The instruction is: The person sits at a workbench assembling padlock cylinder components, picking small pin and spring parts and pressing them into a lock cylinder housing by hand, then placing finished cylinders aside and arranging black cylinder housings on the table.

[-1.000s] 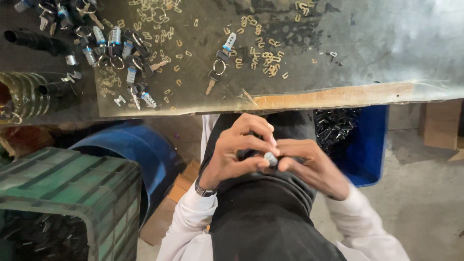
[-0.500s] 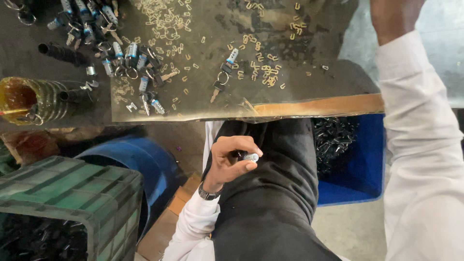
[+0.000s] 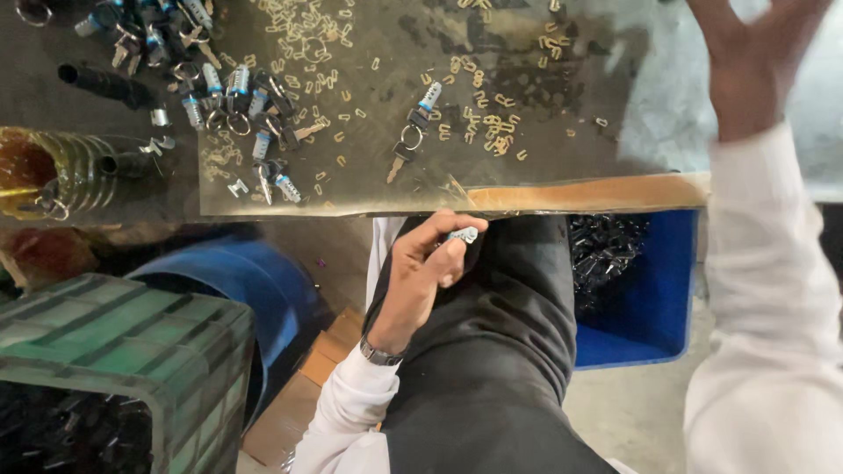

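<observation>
Below the worktop (image 3: 571,193) edge, the left hand (image 3: 421,268) pinches a small lock cylinder (image 3: 461,235).

Thumb and fingers close on the cylinder over the lap. Meanwhile the right hand (image 3: 751,53) is raised above the worktop's far right, fingers spread and holding nothing. A keyed cylinder (image 3: 413,132) lies on the worktop among scattered brass clips (image 3: 487,118); more cylinders (image 3: 219,88) pile at the left. A blue bin (image 3: 654,298) of dark parts sits underneath.
</observation>
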The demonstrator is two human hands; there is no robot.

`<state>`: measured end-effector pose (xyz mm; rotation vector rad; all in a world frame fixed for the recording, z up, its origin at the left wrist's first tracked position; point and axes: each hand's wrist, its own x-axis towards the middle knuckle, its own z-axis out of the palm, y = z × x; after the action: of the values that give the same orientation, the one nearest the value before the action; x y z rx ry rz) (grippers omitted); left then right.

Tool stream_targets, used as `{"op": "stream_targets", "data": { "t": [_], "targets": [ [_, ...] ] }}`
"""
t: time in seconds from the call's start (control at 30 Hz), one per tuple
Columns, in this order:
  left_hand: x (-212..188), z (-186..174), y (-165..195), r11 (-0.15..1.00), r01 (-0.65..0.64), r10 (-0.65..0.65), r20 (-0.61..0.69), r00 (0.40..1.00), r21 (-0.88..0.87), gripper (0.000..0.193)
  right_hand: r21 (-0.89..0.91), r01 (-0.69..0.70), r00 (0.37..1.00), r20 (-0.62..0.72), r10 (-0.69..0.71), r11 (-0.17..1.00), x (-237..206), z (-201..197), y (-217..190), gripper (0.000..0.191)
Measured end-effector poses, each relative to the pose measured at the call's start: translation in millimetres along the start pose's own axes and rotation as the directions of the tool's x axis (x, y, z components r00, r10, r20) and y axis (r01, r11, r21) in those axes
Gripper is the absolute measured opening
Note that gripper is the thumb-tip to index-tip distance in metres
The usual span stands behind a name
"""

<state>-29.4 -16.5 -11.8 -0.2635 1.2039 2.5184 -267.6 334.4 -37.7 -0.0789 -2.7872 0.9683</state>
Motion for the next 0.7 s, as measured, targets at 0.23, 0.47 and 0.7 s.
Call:
{"op": "stream_targets", "data": {
  "t": [0.23, 0.47, 0.7],
  "targets": [
    [1.7, -3.4, -9.7, 0.906, 0.186, -0.134, 0.159, 0.978, -0.38, 0.047, 0.719, 0.052, 0.989, 0.058, -0.134, 0.694, -114.1, -47.0, -60.8, 0.042],
    [9.3, -19.8, -45.5, 0.903, 0.208, -0.124, 0.234, 0.964, -0.376, 0.04, 0.932, -0.037, 0.979, 0.107, -0.174, 0.36, -173.5, -9.9, -108.1, 0.041],
    [2.1, -15.0, -47.3, 0.985, 0.127, -0.12, 0.066, 0.991, -0.114, 0.033, 0.976, -0.205, 0.978, 0.201, 0.052, 0.071, -223.1, 39.3, -115.5, 0.043]
  ]
}}
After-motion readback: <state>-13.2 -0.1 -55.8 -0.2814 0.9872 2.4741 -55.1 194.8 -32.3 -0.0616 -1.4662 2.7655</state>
